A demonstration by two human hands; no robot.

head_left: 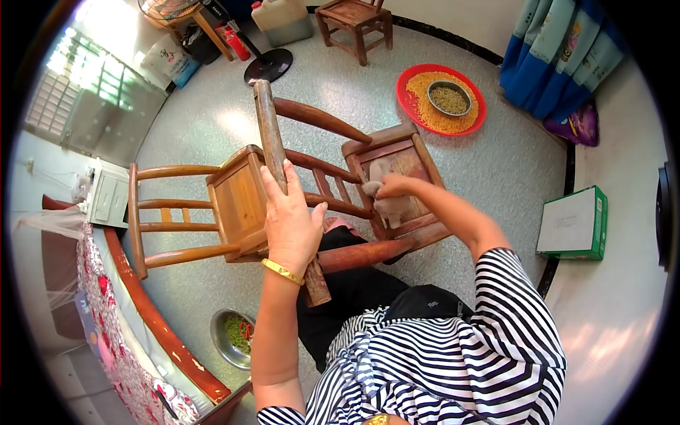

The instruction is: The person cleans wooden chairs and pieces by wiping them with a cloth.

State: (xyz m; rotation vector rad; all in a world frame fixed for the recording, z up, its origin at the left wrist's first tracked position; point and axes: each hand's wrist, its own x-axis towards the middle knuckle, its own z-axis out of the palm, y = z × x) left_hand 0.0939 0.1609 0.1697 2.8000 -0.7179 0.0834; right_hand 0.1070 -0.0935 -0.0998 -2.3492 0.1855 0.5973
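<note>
A wooden chair with a worn reddish seat [400, 157] stands tilted close in front of me, its thick top rail [270, 134] toward my left. My left hand [292, 221] lies on that rail with its fingers spread and the thumb apart. My right hand [388, 185] is closed on a grey cloth [389, 207], which rests bunched on the chair's seat. Just beyond the rail, a second wooden chair [241, 202] with a lighter brown seat lies to the left.
A red tray [407, 106] of yellow grains holds a metal bowl [449, 98]. Farther back are a small chair [354, 21] and a black stand base [269, 66]. A green-edged box [572, 225] sits right, a bowl of green pieces [232, 338] lower left, beside a bed [152, 319].
</note>
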